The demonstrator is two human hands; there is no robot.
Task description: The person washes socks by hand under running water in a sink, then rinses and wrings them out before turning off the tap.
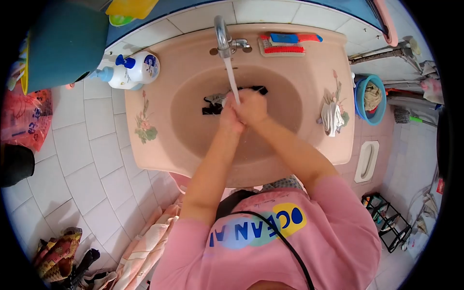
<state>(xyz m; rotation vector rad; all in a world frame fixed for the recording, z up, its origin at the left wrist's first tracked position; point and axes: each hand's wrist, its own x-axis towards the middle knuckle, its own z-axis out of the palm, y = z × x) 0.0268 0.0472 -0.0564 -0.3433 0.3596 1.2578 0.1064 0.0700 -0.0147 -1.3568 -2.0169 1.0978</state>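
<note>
My left hand (231,116) and my right hand (252,107) are pressed together in the middle of the basin, fingers closed. Between and behind them lies a wet black-and-grey cloth (213,104), one dark end of which shows past my right hand. Its middle is hidden by my hands. A stream of water (232,77) from the chrome tap (222,38) runs down onto my hands. The pink sink (181,128) surrounds them.
Red and blue brushes (290,38) lie behind the tap on the right. Pump bottles (144,67) stand at the left corner. A white crumpled cloth (332,118) rests on the right rim. Beyond it is a blue bucket (360,102) holding laundry.
</note>
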